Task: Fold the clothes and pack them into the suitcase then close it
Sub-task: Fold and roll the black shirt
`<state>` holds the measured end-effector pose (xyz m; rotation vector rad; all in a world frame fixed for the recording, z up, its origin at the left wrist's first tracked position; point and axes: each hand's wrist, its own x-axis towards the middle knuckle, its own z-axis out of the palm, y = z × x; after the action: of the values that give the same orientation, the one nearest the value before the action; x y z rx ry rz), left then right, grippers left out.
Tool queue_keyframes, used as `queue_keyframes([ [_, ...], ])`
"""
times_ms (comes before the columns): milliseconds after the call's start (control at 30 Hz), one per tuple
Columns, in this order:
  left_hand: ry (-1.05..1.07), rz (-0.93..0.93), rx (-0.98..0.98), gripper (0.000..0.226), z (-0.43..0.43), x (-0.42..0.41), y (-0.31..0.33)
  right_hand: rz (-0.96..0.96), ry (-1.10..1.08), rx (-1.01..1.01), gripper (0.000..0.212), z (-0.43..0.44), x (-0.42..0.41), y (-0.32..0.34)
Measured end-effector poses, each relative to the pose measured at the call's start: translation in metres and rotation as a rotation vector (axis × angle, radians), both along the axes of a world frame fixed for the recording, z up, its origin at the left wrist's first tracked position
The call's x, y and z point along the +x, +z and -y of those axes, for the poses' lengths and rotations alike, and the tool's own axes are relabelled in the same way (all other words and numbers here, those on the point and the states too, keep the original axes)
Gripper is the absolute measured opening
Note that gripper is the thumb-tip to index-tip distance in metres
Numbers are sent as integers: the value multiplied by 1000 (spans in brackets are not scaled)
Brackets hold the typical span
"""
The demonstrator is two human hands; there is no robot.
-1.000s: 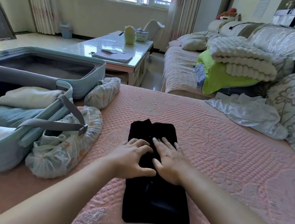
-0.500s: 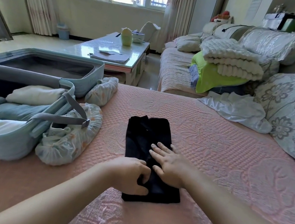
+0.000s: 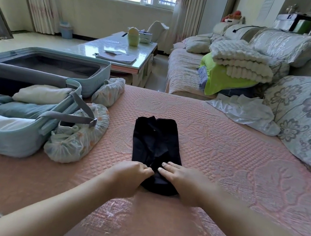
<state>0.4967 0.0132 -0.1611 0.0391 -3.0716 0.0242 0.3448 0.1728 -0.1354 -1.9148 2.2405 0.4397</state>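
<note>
A black garment lies in a long narrow strip on the pink bedspread, its near end rolled up. My left hand grips that rolled near end with curled fingers. Beside it my right hand presses on the same roll, fingers fairly straight. The light blue suitcase lies open at the left, with several folded clothes inside its near half and a grey strap hanging over its rim. Its far half holds nothing I can see.
Two floral fabric pouches lie beside the suitcase. A white garment is crumpled at the back right near a large flowered cushion. Folded blankets sit on the sofa; a glass coffee table stands beyond the bed.
Both hands have drawn back toward me along the black garment, and its near part is now rolled up, so the strip looks shorter. My left hand's fingers have curled around the roll.
</note>
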Motion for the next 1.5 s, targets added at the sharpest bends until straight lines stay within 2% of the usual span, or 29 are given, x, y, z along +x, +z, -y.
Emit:
queue_keyframes([
  [67, 85, -33, 170, 30, 2, -4, 13, 64, -27, -142, 48, 4, -4, 6],
  [133, 180, -108, 460, 24, 10, -4, 25, 290, -143, -266, 21, 6, -9, 16],
  [200, 278, -188, 727, 18, 20, -5, 32, 573, -269, -382, 22, 6, -17, 26],
  [267, 392, -272, 965, 18, 28, -10, 36, 737, -378, -507, 22, 6, -24, 31],
  [300, 430, -319, 1025, 17, 32, -15, 37, 778, -436, -572, 20, 8, -28, 29],
  [367, 504, -395, 984, 11, 39, -26, 35, 790, -550, -688, 20, 18, -38, 22],
  [433, 608, -412, 769, 19, 42, -34, 28, 780, -638, -752, 21, 32, -46, 10],
  [500, 596, -482, 484, 35, 40, -39, 19, 732, -678, -759, 26, 44, -49, -1],
  [533, 493, -534, 343, 41, 36, -43, 17, 697, -695, -755, 29, 50, -50, -5],
  [600, 178, -574, 132, 36, 27, -51, 12, 632, -738, -769, 32, 58, -49, -10],
  [667, 14, -445, 30, 37, 19, -56, 2, 561, -775, -762, 32, 63, -49, -14],
  [733, 114, -183, 37, 60, 19, -54, -10, 431, -756, -690, 34, 64, -53, -19],
  [800, 199, 34, 41, 84, 26, -51, -19, 216, -602, -683, 40, 61, -53, -21],
  [900, 214, 76, -45, 105, 29, -52, -15, 72, -139, -765, 52, 57, -56, -19],
  [933, 232, 88, -63, 110, 31, -54, -11, 94, -49, -675, 57, 54, -55, -16],
  [1000, 255, 89, -66, 118, 35, -56, -6, 178, -75, -384, 73, 48, -52, -14],
  [1033, 254, 72, -69, 120, 38, -57, -5, 184, -97, -297, 83, 46, -53, -16],
  [1100, 221, 10, -98, 117, 42, -57, -2, 120, -79, -267, 99, 44, -54, -19],
  [1233, 105, -124, -113, 97, 46, -53, -6, 74, -25, -320, 94, 41, -56, -12],
  [1400, 174, -49, 266, 98, 46, -48, -19, 101, -113, -194, 98, 39, -47, -14],
  [1500, 183, -64, 294, 87, 46, -48, -14, 135, -174, -209, 92, 41, -44, -16],
])
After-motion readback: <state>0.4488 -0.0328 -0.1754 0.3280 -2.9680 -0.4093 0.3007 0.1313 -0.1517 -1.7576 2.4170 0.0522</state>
